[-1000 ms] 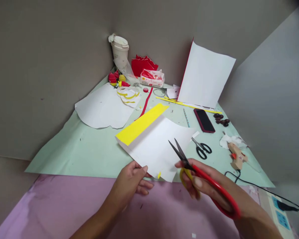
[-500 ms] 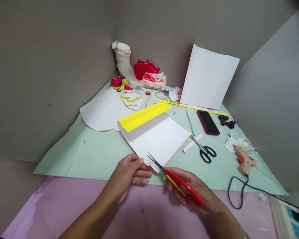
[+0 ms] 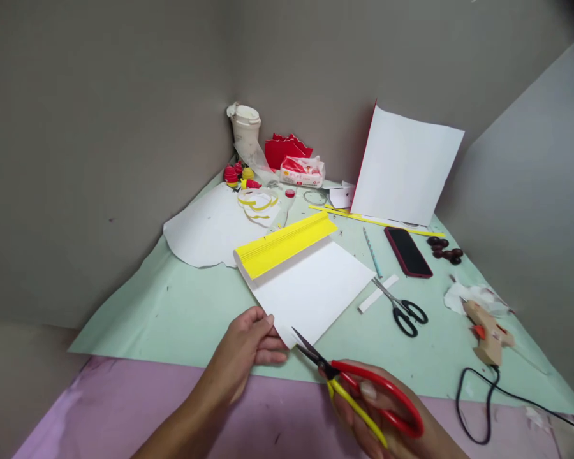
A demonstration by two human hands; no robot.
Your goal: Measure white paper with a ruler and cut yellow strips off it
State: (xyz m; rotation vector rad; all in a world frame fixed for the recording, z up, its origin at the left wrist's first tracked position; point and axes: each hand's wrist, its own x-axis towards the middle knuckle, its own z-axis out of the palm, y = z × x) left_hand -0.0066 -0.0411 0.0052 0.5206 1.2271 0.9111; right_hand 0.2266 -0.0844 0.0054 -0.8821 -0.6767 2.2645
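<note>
Covering [image 3: 124,319] in pale green spreads over a pink surface [image 3: 138,389], and near its front edge the paper sheet [image 3: 296,287] sits at an angle, white face up, its far side curled over to show a yellow flap [image 3: 287,245]. The person's left hand [image 3: 249,347] pinches the sheet's left edge close to the near corner. The right hand [image 3: 356,417] grips the red-and-yellow scissors [image 3: 322,366] by the handles. Their blades [image 3: 307,346] stand parted at that corner; whether they touch the paper cannot be told. The step looks like snipping there: it would go best with the corner held flat and lightly taut, the left hand clear of the tips, and the paper set deep between the blades, so that short, even strokes shear the edge instead of folding it.
</note>
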